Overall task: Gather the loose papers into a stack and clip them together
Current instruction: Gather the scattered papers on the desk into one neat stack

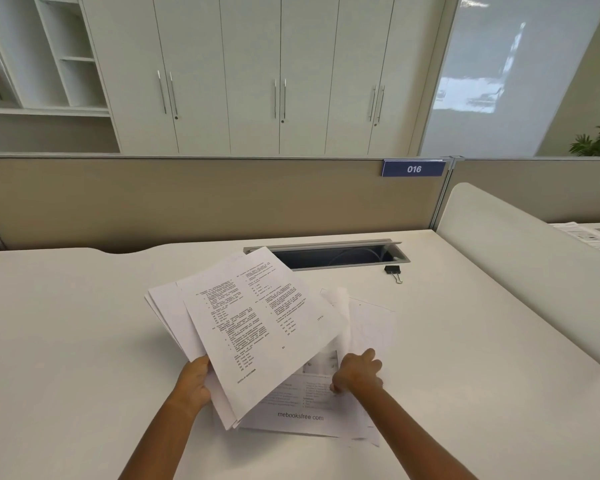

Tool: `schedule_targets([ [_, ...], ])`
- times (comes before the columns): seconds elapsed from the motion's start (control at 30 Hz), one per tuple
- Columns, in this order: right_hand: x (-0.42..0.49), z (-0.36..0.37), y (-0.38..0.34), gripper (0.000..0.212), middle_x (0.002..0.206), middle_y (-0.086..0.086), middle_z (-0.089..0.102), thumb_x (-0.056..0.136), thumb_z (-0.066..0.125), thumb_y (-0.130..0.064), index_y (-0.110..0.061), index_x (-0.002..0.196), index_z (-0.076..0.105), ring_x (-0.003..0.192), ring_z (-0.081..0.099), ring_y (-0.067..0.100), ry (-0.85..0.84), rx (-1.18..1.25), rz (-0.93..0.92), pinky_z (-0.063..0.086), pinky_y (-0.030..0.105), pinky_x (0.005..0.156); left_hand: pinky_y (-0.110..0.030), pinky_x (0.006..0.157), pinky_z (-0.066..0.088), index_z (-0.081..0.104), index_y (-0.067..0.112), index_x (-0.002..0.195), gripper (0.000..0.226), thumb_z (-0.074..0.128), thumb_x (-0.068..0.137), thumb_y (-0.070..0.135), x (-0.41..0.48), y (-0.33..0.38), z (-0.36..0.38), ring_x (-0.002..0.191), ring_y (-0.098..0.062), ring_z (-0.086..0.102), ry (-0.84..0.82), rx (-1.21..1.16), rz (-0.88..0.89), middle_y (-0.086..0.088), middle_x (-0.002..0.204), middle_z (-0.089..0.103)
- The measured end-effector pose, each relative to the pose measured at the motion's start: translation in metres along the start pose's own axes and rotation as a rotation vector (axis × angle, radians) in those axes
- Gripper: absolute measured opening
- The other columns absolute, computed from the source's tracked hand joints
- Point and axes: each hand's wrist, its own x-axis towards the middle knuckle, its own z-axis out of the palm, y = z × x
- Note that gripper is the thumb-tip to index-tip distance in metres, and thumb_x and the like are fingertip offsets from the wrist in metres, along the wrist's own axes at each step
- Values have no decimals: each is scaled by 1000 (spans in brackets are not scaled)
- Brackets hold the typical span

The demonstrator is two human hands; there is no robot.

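Note:
My left hand [195,379] grips the left edge of a fanned bundle of printed sheets [257,320], lifted and tilted above the white desk [84,341]. More loose sheets [300,415] lie flat on the desk under and to the right of the bundle. My right hand [357,372] has its fingers curled on the edge of one of these lying sheets. A black binder clip [393,271] rests on the desk at the back right, apart from both hands.
An open cable tray [336,256] is sunk into the desk behind the papers. A beige partition [187,202] with a blue "016" sign [413,169] closes the back. A white divider [534,258] stands on the right, with other papers [589,237] beyond it.

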Motion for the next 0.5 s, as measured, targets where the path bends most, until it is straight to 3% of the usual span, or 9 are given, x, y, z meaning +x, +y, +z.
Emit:
schedule_targets([
  [0.13,-1,-2,5,52,133,15,35,79,67,-16,-7,123,43,121,45,31,-39,169,-34,43,33,96,-35,60,45,61,5,77,15,54,90,9,-3,2,-2,67,-28,54,16,18,13,-8,51,68],
  [0.23,-3,-5,16,26,114,10,55,78,62,-13,-10,100,46,101,57,26,-5,244,-115,45,31,78,-35,60,45,60,6,74,18,53,91,9,-3,5,-6,67,-28,53,27,37,25,-12,65,65],
  [0.3,-6,-9,22,17,104,5,58,81,56,-17,-12,96,49,90,55,22,63,272,-174,40,27,72,-35,60,45,60,6,77,17,53,91,10,-2,7,-8,67,-28,53,33,56,42,-13,74,60],
  [0.4,-6,-27,27,24,109,9,62,86,55,-18,-8,107,56,99,59,26,210,371,-235,36,24,72,-35,61,45,60,8,77,17,52,92,11,-2,9,-11,67,-27,52,40,86,69,-12,75,58],
  [0.5,-7,-58,31,14,100,17,66,88,54,-15,-5,97,57,94,61,33,438,484,-271,35,30,68,-35,64,45,60,9,75,20,52,93,14,-3,9,-15,69,-27,53,34,127,92,-12,76,59],
])
